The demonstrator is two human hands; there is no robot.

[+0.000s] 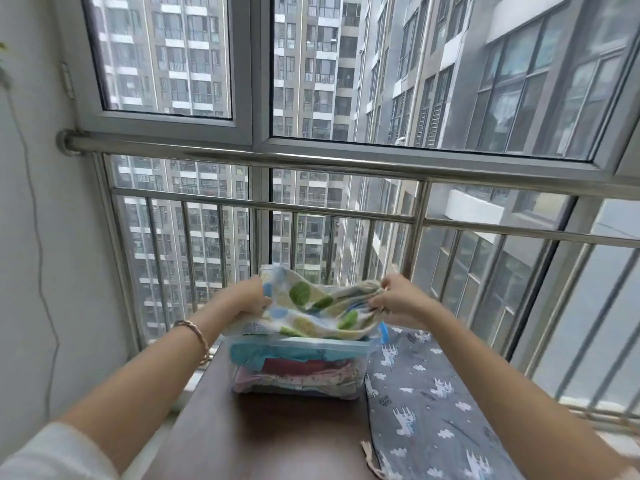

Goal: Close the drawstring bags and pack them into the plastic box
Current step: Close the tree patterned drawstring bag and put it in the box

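there, both hands are holding a polka-dot drawstring bag (311, 311) over the clear plastic box (298, 372) on the dark table (263, 441): left hand (247, 299) gripping its base, right hand (394, 299) pinching the gathered mouth. a grey cat-print bag (426, 403) is lying just beside the box, with the steel railing (332, 207) standing behind.

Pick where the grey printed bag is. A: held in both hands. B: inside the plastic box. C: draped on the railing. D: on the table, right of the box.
D: the grey printed bag lies flat on the table beside the plastic box, to its right, while the left hand and right hand grip the dotted bag over the box.
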